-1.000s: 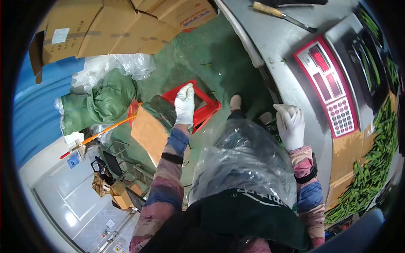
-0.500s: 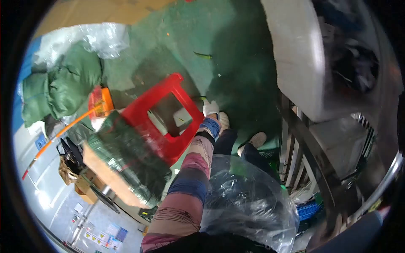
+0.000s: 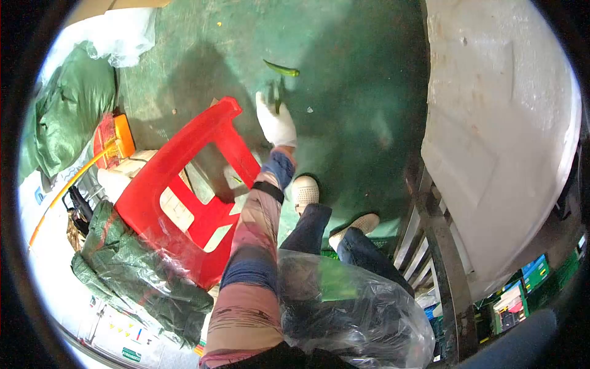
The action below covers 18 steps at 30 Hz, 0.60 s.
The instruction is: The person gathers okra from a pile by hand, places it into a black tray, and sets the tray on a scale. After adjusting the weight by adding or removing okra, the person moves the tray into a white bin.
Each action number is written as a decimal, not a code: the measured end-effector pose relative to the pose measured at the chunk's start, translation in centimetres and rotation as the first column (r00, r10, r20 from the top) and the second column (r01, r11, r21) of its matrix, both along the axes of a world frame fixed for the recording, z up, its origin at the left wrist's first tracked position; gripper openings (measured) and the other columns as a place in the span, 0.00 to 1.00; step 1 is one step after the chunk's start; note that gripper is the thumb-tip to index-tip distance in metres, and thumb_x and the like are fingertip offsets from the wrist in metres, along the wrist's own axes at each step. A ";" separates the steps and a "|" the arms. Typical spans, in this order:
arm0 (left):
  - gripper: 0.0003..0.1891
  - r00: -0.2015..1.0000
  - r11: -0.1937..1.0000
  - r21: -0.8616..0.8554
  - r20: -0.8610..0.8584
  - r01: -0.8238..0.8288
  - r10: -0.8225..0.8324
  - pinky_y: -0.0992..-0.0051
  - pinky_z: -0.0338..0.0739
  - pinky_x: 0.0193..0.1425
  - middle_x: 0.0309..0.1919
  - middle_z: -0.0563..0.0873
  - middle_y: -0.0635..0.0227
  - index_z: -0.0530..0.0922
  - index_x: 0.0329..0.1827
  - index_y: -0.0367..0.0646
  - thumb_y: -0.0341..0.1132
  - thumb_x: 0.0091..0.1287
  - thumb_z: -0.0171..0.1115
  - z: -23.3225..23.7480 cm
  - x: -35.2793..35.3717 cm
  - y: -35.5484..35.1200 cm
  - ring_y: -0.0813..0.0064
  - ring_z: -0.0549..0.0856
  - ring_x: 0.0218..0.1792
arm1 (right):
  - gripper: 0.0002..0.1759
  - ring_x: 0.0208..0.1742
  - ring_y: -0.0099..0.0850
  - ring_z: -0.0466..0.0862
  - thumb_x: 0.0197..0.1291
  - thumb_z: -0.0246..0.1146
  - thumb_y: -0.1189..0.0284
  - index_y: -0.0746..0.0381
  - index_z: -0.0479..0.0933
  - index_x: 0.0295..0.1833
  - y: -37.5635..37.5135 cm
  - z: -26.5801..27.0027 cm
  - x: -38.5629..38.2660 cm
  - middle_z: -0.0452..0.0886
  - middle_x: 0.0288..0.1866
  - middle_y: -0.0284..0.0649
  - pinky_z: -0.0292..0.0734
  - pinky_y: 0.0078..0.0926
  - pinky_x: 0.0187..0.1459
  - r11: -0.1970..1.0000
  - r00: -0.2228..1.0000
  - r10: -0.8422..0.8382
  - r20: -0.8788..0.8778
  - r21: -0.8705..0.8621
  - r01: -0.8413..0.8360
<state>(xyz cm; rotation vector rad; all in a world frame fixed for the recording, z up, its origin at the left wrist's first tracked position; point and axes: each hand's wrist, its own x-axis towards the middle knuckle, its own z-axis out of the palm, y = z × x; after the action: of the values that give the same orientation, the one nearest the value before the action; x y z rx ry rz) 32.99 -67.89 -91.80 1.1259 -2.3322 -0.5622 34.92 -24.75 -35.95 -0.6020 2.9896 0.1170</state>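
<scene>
One green floor (image 3: 362, 74) spreads across my view, a red stool (image 3: 157, 169) near the arm (image 3: 249, 270). My left hand (image 3: 276, 126) looks mid-reach, calling for a light pinch; my right hand is unseen. Thumb and fingers part around a blurred pod (image 3: 278, 103), whether gripped I cannot tell. Another pod (image 3: 281, 67) lies just beyond.

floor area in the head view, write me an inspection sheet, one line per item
surface: green floor, marked, with small scraps
job's things: green pod on the floor; second pod at the fingers
clutter: red stool, green sack, clear plastic over the legs
hands: left hand gloved, low over the floor, grip too blurred to tell; right not in view
cables: nothing seen
surroundings: metal frame and pale panel at picture right
</scene>
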 end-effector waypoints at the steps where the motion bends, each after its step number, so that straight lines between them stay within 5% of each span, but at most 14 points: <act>1: 0.41 0.974 0.994 0.097 0.213 0.051 -0.071 0.61 0.77 0.60 0.50 0.82 0.55 0.62 0.80 0.46 0.25 0.60 0.67 2.9 -2.4 -0.6 0.53 0.82 0.53 | 0.19 0.70 0.59 0.72 0.56 0.68 0.78 0.62 0.82 0.55 0.1 -0.2 -0.2 0.73 0.68 0.56 0.71 0.57 0.68 1.000 1.000 -0.001 -0.002 -0.002 0.001; 3: 0.36 0.679 0.962 0.047 0.699 0.268 -0.223 0.59 0.79 0.55 0.47 0.83 0.57 0.67 0.78 0.51 0.29 0.64 0.62 4.9 -6.8 -2.6 0.53 0.83 0.50 | 0.19 0.71 0.59 0.71 0.56 0.68 0.77 0.62 0.82 0.56 0.3 -0.3 -0.3 0.72 0.68 0.56 0.70 0.57 0.69 1.000 1.000 0.000 -0.004 -0.004 0.000; 5: 0.27 0.574 0.873 -0.040 0.768 0.485 -0.284 0.58 0.81 0.48 0.43 0.84 0.60 0.72 0.72 0.51 0.30 0.68 0.56 1.8 -7.5 -4.7 0.57 0.84 0.46 | 0.20 0.71 0.59 0.71 0.56 0.68 0.77 0.62 0.82 0.56 0.4 -0.4 -0.4 0.72 0.68 0.56 0.70 0.57 0.69 1.000 1.000 -0.006 -0.005 -0.001 0.006; 6: 0.17 0.486 0.840 -0.048 0.833 0.540 -0.265 0.58 0.82 0.43 0.41 0.85 0.61 0.79 0.59 0.51 0.29 0.69 0.51 1.0 -8.2 -5.2 0.56 0.86 0.42 | 0.20 0.71 0.58 0.71 0.56 0.68 0.77 0.62 0.82 0.56 0.5 -0.2 -0.3 0.72 0.68 0.56 0.70 0.57 0.69 1.000 1.000 -0.013 -0.010 0.001 0.013; 7: 0.07 0.508 0.806 -0.128 0.829 0.578 -0.233 0.57 0.80 0.40 0.36 0.86 0.65 0.82 0.42 0.52 0.33 0.67 0.57 0.9 -8.7 -5.1 0.59 0.86 0.40 | 0.20 0.71 0.58 0.70 0.56 0.69 0.77 0.62 0.82 0.56 0.5 0.0 -0.2 0.72 0.68 0.56 0.69 0.58 0.69 1.000 1.000 -0.018 -0.011 0.001 0.018; 9: 0.07 0.525 0.901 0.049 0.798 0.431 -0.295 0.55 0.81 0.44 0.37 0.87 0.62 0.85 0.43 0.51 0.36 0.66 0.60 2.3 -8.9 -3.7 0.57 0.87 0.42 | 0.20 0.72 0.58 0.70 0.56 0.69 0.77 0.62 0.82 0.57 0.7 1.1 0.2 0.72 0.68 0.56 0.69 0.58 0.70 1.000 1.000 -0.024 -0.010 -0.006 0.024; 11: 0.11 0.714 0.871 0.464 0.554 0.162 -0.428 0.55 0.82 0.51 0.40 0.89 0.59 0.86 0.48 0.51 0.41 0.66 0.63 5.3 -8.8 -1.9 0.54 0.88 0.48 | 0.21 0.72 0.58 0.70 0.56 0.69 0.76 0.62 0.82 0.57 0.8 2.4 0.8 0.72 0.69 0.56 0.69 0.58 0.70 0.999 0.999 -0.036 -0.024 -0.023 0.036; 13: 0.16 0.674 0.501 0.841 0.252 0.202 -0.694 0.59 0.81 0.57 0.48 0.88 0.55 0.84 0.58 0.48 0.41 0.71 0.63 7.3 -7.0 -0.6 0.55 0.88 0.52 | 0.21 0.73 0.58 0.69 0.56 0.69 0.76 0.62 0.82 0.58 1.0 4.4 1.8 0.72 0.69 0.56 0.68 0.58 0.71 0.998 0.997 -0.057 -0.046 -0.041 0.055; 15: 0.19 0.300 0.330 0.715 0.174 0.616 -0.938 0.61 0.80 0.62 0.55 0.86 0.53 0.78 0.65 0.40 0.39 0.75 0.60 21.3 -7.8 2.5 0.58 0.86 0.59 | 0.21 0.73 0.58 0.69 0.56 0.69 0.76 0.62 0.82 0.58 1.6 6.9 3.0 0.72 0.69 0.56 0.68 0.59 0.71 0.993 0.993 -0.094 -0.073 -0.076 0.089; 16: 0.21 0.747 -0.076 0.947 -0.295 0.313 -0.595 0.60 0.79 0.64 0.57 0.85 0.52 0.74 0.67 0.37 0.38 0.76 0.59 25.5 -7.5 4.4 0.57 0.84 0.61 | 0.22 0.73 0.58 0.69 0.56 0.69 0.76 0.62 0.82 0.58 1.7 8.2 3.6 0.72 0.69 0.56 0.67 0.59 0.71 0.989 0.989 -0.117 -0.089 -0.095 0.109; 17: 0.23 0.968 -0.608 0.758 -0.237 0.238 0.083 0.58 0.78 0.66 0.59 0.83 0.52 0.70 0.69 0.34 0.37 0.77 0.58 29.8 -7.4 5.9 0.57 0.82 0.63 | 0.22 0.73 0.58 0.69 0.56 0.69 0.76 0.62 0.82 0.58 1.6 9.5 3.8 0.72 0.69 0.56 0.67 0.59 0.71 0.989 0.988 -0.120 -0.095 -0.097 0.111; 18: 0.23 0.964 -0.655 0.712 -0.243 0.251 0.105 0.56 0.78 0.67 0.61 0.82 0.52 0.70 0.69 0.34 0.38 0.77 0.59 34.4 -7.5 6.7 0.54 0.81 0.65 | 0.22 0.73 0.58 0.68 0.56 0.69 0.76 0.62 0.82 0.58 1.4 10.7 3.8 0.72 0.69 0.56 0.67 0.59 0.71 0.991 0.989 -0.112 -0.099 -0.080 0.104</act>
<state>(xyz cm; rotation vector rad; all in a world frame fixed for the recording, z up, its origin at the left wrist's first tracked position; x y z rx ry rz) 25.53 -61.21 -57.44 1.0542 -0.6242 -3.3468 38.72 -23.32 -25.24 -0.4530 3.1317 0.0294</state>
